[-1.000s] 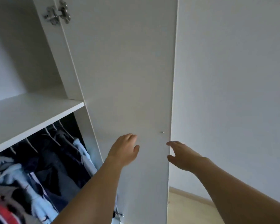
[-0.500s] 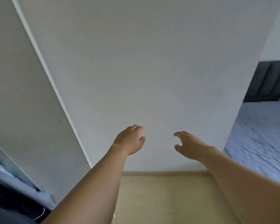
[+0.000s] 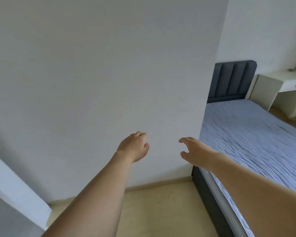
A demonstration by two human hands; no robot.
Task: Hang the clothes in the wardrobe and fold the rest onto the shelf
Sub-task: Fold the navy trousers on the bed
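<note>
Both my arms reach forward in front of a plain white wall. My left hand hangs in the air with loosely curled fingers and holds nothing. My right hand is beside it, fingers relaxed and spread, also holding nothing. Only a white edge of the wardrobe door shows at the lower left. No clothes are in view.
A bed with a blue-grey quilted cover and a dark padded headboard fills the right side. A white desk stands beyond it at the far right. Pale wooden floor lies between the wall and the bed.
The view has swung right, away from the open wardrobe and its hanging clothes, toward the wall and the bed. Both hands stay raised and hold nothing.
</note>
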